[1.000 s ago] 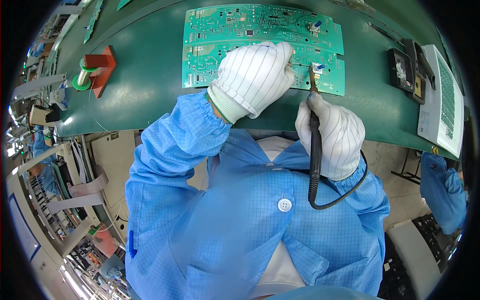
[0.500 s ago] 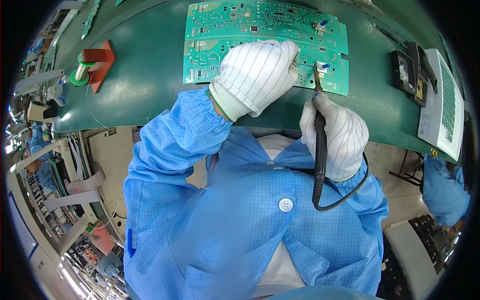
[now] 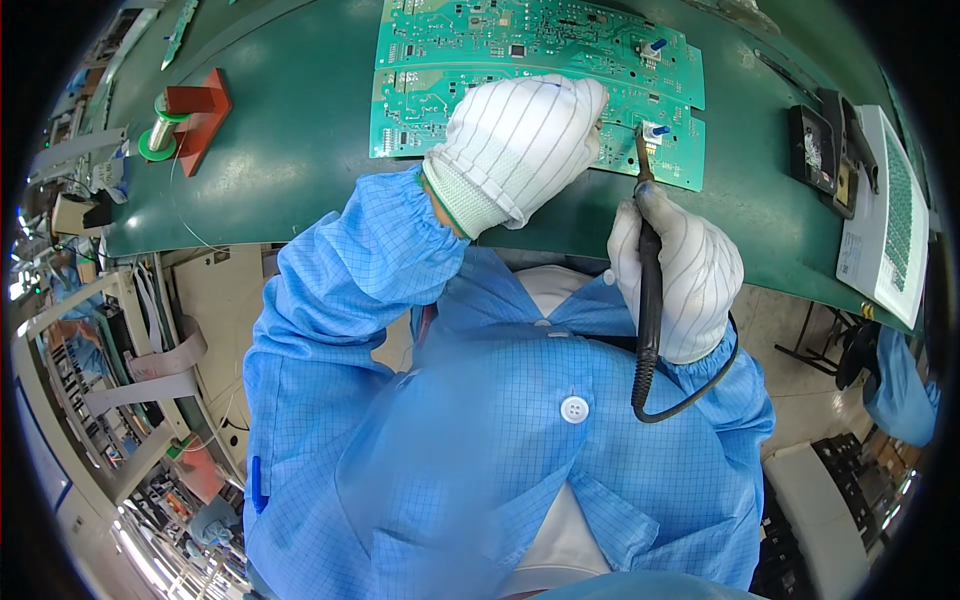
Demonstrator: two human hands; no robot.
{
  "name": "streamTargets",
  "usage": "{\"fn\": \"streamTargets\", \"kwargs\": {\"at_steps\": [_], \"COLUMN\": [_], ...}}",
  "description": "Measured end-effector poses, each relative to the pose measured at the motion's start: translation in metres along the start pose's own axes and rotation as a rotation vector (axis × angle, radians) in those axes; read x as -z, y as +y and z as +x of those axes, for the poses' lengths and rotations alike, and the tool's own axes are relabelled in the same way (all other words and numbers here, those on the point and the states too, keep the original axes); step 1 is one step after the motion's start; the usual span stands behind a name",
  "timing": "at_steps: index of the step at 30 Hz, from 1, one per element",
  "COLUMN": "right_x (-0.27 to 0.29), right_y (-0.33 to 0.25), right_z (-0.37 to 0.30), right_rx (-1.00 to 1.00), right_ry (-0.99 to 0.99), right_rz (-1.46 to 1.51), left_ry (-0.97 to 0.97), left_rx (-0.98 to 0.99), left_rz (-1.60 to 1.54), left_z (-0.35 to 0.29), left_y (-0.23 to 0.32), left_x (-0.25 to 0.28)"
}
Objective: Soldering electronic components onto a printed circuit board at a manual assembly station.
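Two green circuit boards lie side by side on the bench: the near circuit board (image 3: 415,110) and the far circuit board (image 3: 455,30). My right hand (image 3: 690,265), in a white striped glove, is closed around a black soldering iron (image 3: 650,290). The iron's tip points up at a small white part with a blue shaft (image 3: 653,132) on the near board; whether it touches is hard to see. A gloved fist, my left hand (image 3: 525,145), rests over the near board's middle and covers some of it. Its fingertips face right and are hidden, with whatever they pinch.
At left, a solder wire spool (image 3: 160,135) sits on a red stand (image 3: 207,120), its thin wire trailing past the bench edge. To the right are a black tray (image 3: 812,148) and a white box with a green grid (image 3: 885,210). The iron's cable (image 3: 700,395) loops below my right hand.
The iron's tip stays at the blue-shafted part, and both hands hold nearly the same pose. The whole view has shifted slightly. At far right, a blue-clothed person has moved.
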State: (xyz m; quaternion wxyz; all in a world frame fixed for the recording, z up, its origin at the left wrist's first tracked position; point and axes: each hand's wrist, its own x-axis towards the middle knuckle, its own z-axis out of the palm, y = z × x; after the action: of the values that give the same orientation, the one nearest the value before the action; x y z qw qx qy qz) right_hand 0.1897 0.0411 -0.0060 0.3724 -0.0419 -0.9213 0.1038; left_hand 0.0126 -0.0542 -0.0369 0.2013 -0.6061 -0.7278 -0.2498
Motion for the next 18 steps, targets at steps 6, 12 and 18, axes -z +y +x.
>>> {"fn": "streamTargets", "kwargs": {"at_steps": [6,12,18], "right_x": [-0.0016,-0.0009,0.0016], "right_y": [-0.0002,-0.0027,-0.0056], "right_z": [0.0002,-0.0013,0.0004], "right_rx": [0.016,0.006,-0.016], "right_ry": [0.029,0.007,-0.009], "right_rz": [-0.007,-0.032,-0.043], "left_ry": [0.021,0.015,-0.051], "left_rx": [0.004,-0.004,-0.019], "left_rz": [-0.006,0.063,0.044], "left_z": [0.0002,-0.0014,0.0005], "left_y": [0.0004,0.0015,0.0014], "left_x": [0.0007,-0.0021,0.0011]}}
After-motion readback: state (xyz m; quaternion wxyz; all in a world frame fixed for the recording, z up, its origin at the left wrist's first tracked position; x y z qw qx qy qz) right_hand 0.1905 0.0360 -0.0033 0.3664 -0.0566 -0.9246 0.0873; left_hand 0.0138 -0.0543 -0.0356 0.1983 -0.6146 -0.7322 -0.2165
